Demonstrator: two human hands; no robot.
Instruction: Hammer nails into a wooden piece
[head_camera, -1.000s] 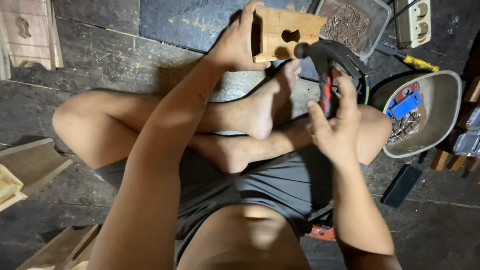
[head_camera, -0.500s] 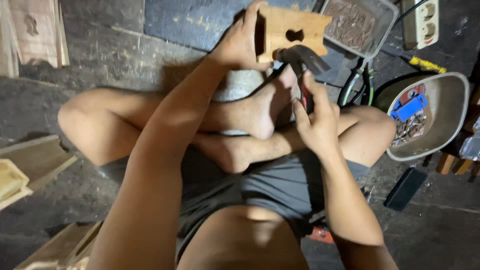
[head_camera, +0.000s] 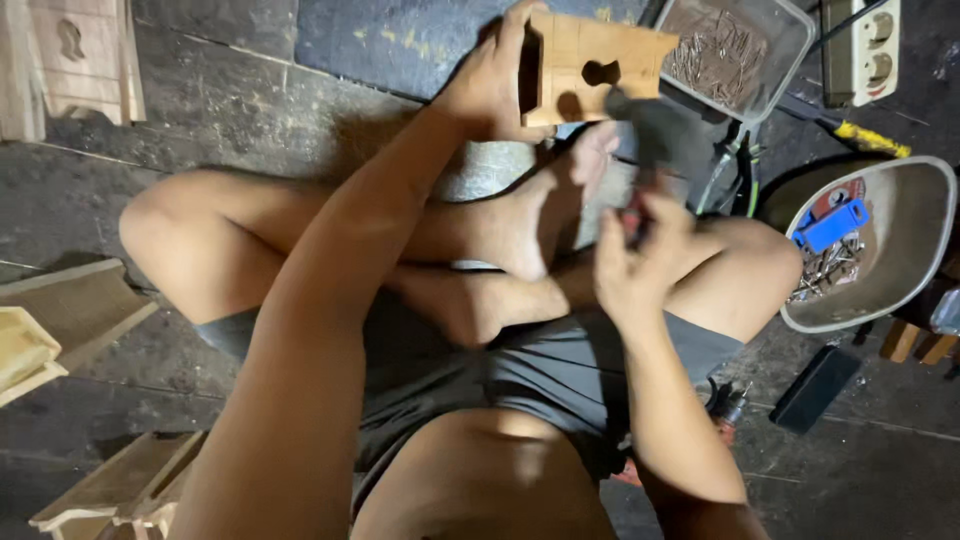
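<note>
We note the person seated cross-legged on a dark floor (head_camera: 250, 90), both bare hands at work. The left hand (head_camera: 490, 85) is clenched around the left end of a small wooden box (head_camera: 590, 65), a piece with a keyhole-shaped cutout, held upright just beyond the bare foot (head_camera: 520, 225). The right hand (head_camera: 630, 265) is wrapped around the handle of a hammer (head_camera: 655, 135); the head shows as a dark blur just below the lower right edge of the box.

Change over the last second: 1.0 s ago the hammer head stood sharp beside the box with the right hand drawn back near the thigh; 0.5 s ago the hand had come closer in; now the head is smeared by motion and sits against or just under the box. We cannot tell whether it touches. We judge this a striking stroke in progress, so nailing of the box is under way, not finished. The left-hand grip and the box position are essentially unchanged.

Surroundings: a clear tray of nails (head_camera: 735, 50) just right of the box, a grey bowl (head_camera: 880, 290) of mixed hardware with a blue item further right, 1 socket strip (head_camera: 860, 50) at the top edge, similar wooden pieces (head_camera: 70, 60) at far left.
</note>
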